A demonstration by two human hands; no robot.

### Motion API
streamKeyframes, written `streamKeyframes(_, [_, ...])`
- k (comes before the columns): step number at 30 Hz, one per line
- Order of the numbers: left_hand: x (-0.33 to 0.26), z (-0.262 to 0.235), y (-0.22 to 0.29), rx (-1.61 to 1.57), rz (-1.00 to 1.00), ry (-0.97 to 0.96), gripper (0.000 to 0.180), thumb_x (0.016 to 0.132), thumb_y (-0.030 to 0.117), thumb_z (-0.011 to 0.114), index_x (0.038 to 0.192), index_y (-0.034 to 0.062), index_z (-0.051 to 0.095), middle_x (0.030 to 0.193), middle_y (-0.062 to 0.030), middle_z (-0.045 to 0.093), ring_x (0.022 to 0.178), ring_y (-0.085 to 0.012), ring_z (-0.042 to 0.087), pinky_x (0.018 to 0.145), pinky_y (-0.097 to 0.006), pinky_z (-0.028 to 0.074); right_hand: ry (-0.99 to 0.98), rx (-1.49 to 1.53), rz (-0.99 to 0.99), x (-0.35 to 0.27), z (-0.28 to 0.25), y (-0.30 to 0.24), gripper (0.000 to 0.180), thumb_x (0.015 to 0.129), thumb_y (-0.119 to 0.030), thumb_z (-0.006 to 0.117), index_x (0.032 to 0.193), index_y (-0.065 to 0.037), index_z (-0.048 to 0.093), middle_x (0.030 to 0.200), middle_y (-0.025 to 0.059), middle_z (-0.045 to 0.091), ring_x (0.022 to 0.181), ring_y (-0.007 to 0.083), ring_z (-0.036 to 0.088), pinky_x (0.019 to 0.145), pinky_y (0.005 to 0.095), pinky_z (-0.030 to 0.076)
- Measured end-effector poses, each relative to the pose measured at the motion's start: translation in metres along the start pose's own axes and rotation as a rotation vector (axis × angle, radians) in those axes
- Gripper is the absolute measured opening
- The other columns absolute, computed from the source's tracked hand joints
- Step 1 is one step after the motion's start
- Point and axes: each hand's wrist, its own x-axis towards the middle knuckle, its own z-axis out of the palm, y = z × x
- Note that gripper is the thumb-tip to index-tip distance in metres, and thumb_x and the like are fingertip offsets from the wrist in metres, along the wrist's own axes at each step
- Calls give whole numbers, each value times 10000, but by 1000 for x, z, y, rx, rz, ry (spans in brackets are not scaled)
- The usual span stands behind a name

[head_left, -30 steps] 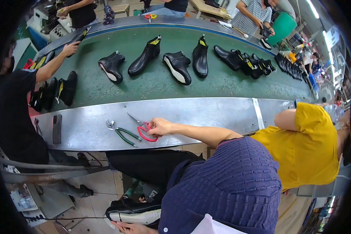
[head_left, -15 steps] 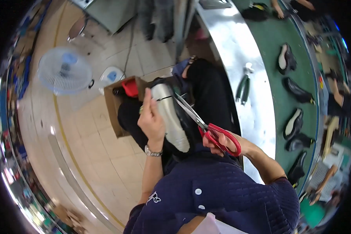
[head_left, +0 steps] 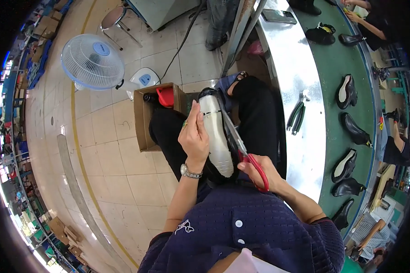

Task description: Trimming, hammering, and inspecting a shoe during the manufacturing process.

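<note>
One shoe [head_left: 217, 136] lies sole-up beside the left hand [head_left: 196, 140], fingers nearly straight, grip unclear. The right hand [head_left: 269, 171] curls around red-handled scissors [head_left: 237, 139].

Left forearm [head_left: 182, 200] extends forward, left hand [head_left: 196, 139] with fingers [head_left: 194, 113] straight and pointing forward, any grip there unclear; right elbow [head_left: 318, 214] is bent outward, right forearm [head_left: 300, 198] angled inward, right hand [head_left: 263, 172] nearer the torso [head_left: 259, 214], its fingers curled in a closed grip.
</note>
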Motion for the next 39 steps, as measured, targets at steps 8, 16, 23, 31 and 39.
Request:
streamKeyframes(8, [15,-17,15,195,310,210,106,914,14,566,919,-20,667,834,-104,693,756,-265,673,688,-333,537,665,-80,-94,-7,-77,81,230,905,-221,663,952,4,647,690,10,570,667,85,508,579,269,415])
streamKeyframes(16, [91,-81,15,54,227,567,328,1030,185,439,1066,-90,613,844,-164,697,674,-183,646,587,-252,496,1229,-599,208,-43,-157,209,439,853,-340,684,1084,33,664,780,134,654,661,218,597,655,340,473])
streamKeyframes(23, [47,-113,-152,739,213,85,652,916,297,642,1400,-51,380,992,-226,688,745,-233,677,706,-291,517,1312,-790,108,-24,-162,224,446,839,-278,705,1170,13,633,944,153,639,866,251,632,735,385,505])
streamKeyframes(31, [-45,-54,19,353,-140,-551,394,907,379,648,978,-1,574,662,-40,568,571,-141,553,514,-298,413,1226,-551,-174,45,-170,147,488,879,-309,658,1237,15,584,1139,213,607,998,294,613,882,382,481])
streamKeyframes(39, [-69,-48,15,-464,-686,-507,290,985,258,556,965,-16,650,734,-44,657,616,-86,606,544,-237,484,1188,-795,43,121,-177,102,764,819,-498,670,1340,25,473,1183,292,545,1078,414,566,906,436,475])
